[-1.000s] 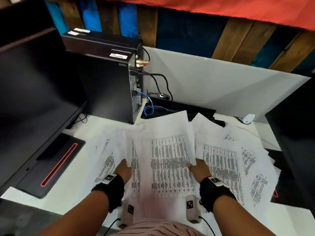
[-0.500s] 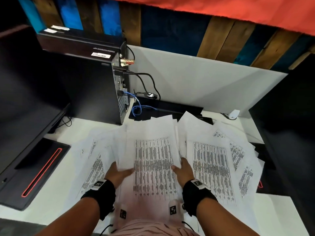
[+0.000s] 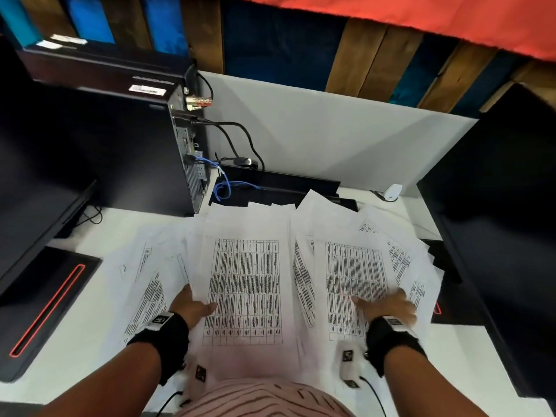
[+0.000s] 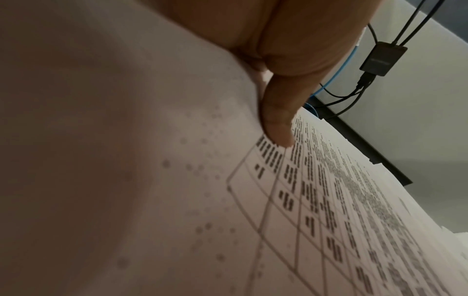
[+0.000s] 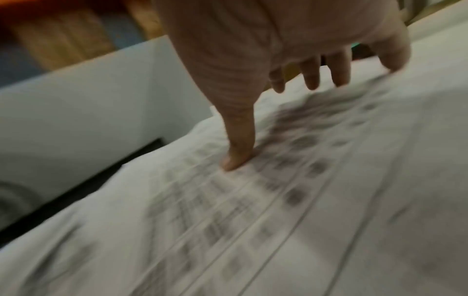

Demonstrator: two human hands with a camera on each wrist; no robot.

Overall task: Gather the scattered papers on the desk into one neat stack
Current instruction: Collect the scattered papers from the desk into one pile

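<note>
Several printed sheets with tables lie fanned across the white desk. My left hand grips the left edge of the centre sheets, thumb on top of the centre sheets and the fingers hidden beneath. My right hand rests flat with spread fingers on the right-hand sheet; its thumb touches the printed table, blurred by motion. More sheets stick out to the left, and others fan out at the right.
A black computer tower with cables stands behind the papers at the left. A monitor and its base are at the far left, another black monitor at the right, a white partition behind.
My right hand let go of the centre sheets' right edge and moved right onto the right-hand sheet. My left hand keeps its hold on the left edge.
</note>
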